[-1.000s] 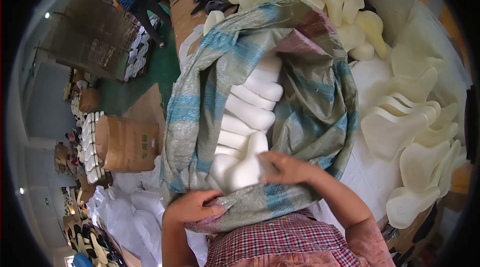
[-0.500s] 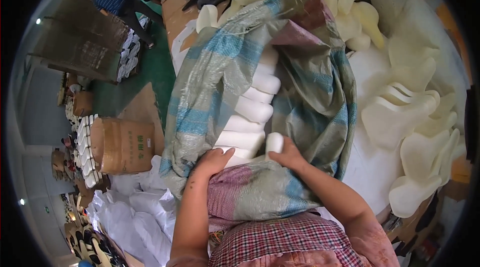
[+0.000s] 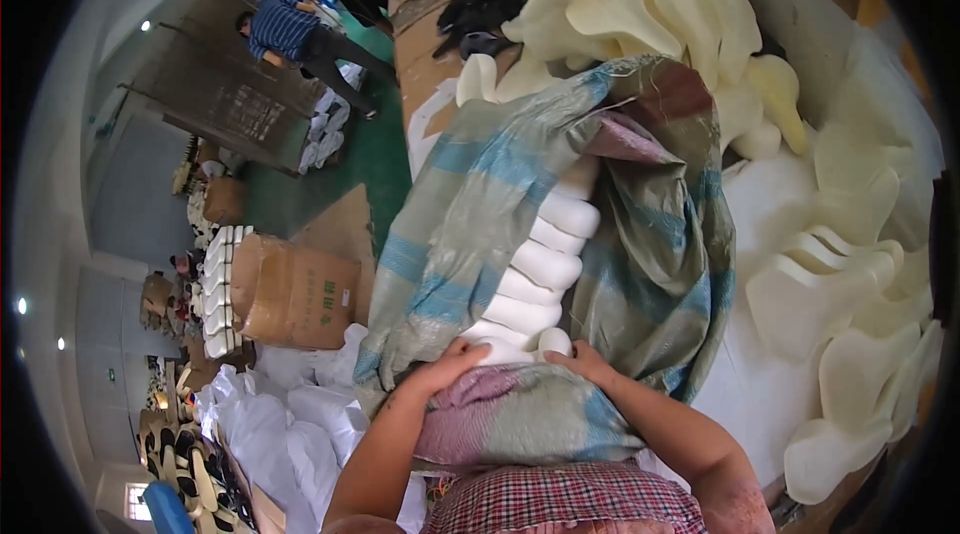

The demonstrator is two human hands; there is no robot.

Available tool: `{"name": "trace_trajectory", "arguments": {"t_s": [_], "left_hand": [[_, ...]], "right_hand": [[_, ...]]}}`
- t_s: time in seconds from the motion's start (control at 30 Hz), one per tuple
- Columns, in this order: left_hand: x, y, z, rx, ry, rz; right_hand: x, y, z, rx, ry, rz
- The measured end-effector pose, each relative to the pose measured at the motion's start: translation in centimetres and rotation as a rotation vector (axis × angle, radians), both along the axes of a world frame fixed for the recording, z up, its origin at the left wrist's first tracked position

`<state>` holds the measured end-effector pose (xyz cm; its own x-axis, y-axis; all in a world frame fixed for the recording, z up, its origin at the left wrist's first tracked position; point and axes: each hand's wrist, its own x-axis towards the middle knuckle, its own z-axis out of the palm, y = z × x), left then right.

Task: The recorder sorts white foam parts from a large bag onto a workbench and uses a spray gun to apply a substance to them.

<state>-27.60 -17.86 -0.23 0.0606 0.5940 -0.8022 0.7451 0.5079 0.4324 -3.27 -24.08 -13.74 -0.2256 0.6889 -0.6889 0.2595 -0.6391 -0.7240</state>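
At frame centre lies a big striped blue-grey woven plastic sack [image 3: 520, 204], its mouth open on a stacked column of white foam shoe forms [image 3: 540, 284]. Since half a second ago, the left hand [image 3: 452, 366] has slid up onto the sack's near rim, fingers curled loosely. The right hand [image 3: 580, 362] stays there, fingers bent on the lowest form.

1. The left hand [image 3: 450, 366] is no longer gripping the woven sack's [image 3: 480, 194] lower hem; it now lies at the mouth beside the right hand [image 3: 585, 364].
2. Both hands now press the white foam pieces [image 3: 540, 264] inside.
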Motion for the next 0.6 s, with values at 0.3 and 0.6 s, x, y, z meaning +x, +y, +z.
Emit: {"name": "trace_trajectory", "arguments": {"t_s": [0.3,0.6], "left_hand": [[19.7,-4.7,17.4,1.480,-0.049,-0.735],[29.9,-5.0,1.0,1.129,-0.994,-0.847]], "right_hand": [[13.9,-0.6,15.1,0.550,0.500,-0.924],[27.4,-3.1,7.2,0.535,0.643,-1.106]]}}
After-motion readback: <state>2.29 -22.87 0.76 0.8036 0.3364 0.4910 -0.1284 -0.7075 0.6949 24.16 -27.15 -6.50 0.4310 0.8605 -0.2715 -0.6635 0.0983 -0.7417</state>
